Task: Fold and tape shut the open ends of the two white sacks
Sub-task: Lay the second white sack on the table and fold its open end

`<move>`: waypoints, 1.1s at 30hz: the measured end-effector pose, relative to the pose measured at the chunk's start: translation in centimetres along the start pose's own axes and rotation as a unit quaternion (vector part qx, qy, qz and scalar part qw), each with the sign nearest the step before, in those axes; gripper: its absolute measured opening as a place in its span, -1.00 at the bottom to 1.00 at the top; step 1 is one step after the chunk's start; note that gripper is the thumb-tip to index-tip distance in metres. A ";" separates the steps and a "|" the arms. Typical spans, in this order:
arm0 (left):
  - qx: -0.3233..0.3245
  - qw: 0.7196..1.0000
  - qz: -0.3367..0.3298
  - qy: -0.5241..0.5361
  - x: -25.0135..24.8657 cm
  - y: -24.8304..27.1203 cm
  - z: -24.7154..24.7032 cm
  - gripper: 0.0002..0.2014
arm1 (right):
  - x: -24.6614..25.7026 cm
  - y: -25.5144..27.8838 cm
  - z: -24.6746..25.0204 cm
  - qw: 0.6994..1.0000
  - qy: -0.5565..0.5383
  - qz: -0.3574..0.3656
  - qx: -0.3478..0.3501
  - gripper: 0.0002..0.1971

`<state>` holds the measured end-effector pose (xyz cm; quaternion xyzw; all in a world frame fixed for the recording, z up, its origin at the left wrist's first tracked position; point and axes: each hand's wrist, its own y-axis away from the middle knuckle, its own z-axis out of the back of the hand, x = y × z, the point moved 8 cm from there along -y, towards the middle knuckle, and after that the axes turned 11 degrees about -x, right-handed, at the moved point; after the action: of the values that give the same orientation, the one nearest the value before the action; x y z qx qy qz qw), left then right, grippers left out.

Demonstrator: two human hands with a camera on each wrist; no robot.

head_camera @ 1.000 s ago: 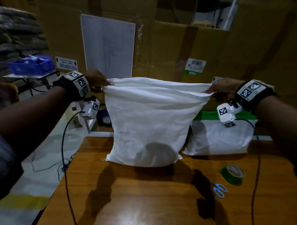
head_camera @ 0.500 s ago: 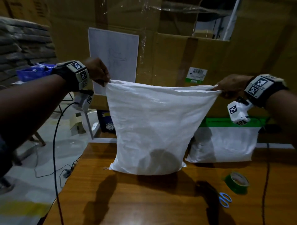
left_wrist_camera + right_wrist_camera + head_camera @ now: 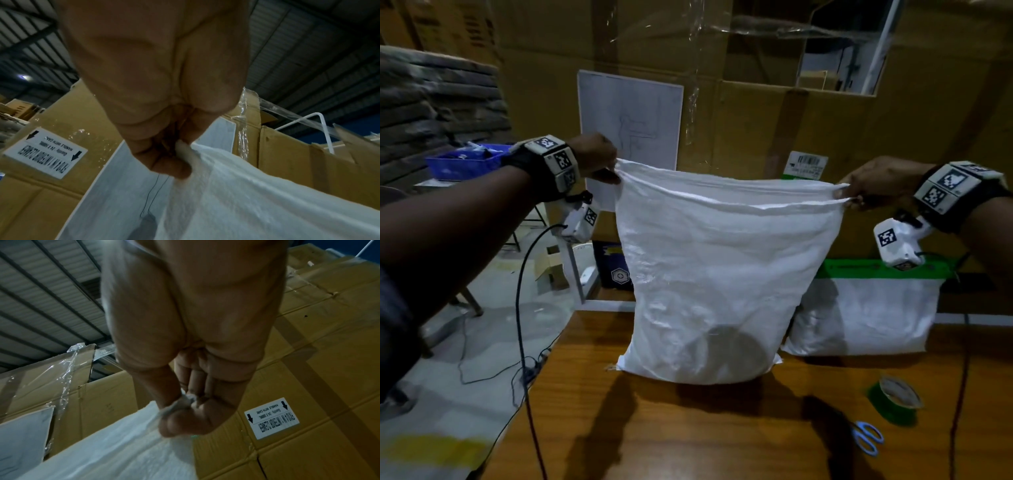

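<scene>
The head camera looks forward and slightly down from above the near edge of the tabletop (image 3: 688,438), wide enough to take in both outstretched arms, the stretched white sack (image 3: 715,274) between them and the wall of cardboard boxes (image 3: 756,113) behind. The left wrist camera sits very close under the left hand (image 3: 160,91) and faces upward along it, past the sack's pinched corner to the boxes and the roof. The right wrist camera does the same beneath the right hand (image 3: 191,340); all three views share the sack's top edge and the boxes.
</scene>
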<state>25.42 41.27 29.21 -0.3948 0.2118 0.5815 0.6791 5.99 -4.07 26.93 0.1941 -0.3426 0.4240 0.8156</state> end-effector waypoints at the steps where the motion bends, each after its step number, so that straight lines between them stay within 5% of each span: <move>1: -0.001 1.000 0.011 0.002 0.2 0.1 -0.4 -0.80 | 0.1 0.0 -0.1 1.000 0.001 0.002 -0.001 -0.80; 9: 0.036 0.996 -0.024 -0.075 1.2 0.7 -2.1 -0.83 | -0.2 -0.2 -0.9 1.000 0.021 0.008 -0.019 -0.63; 17: 0.064 0.998 0.019 -0.021 0.6 0.1 0.1 -0.96 | 0.7 -0.1 0.2 0.999 -0.028 0.015 -0.028 -0.90; 28: 0.086 0.995 0.042 0.029 -0.4 1.0 2.4 -0.87 | 1.0 -0.1 1.6 0.999 -0.019 -0.017 -0.044 -0.86; 33: 0.054 0.998 -0.020 -0.012 -0.6 0.4 2.9 -0.80 | 0.7 0.0 1.8 0.999 -0.019 -0.007 -0.032 -0.85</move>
<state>24.41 43.15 31.30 -0.3547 0.2271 0.5603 0.7132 5.56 -4.69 28.69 0.1789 -0.3701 0.4033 0.8175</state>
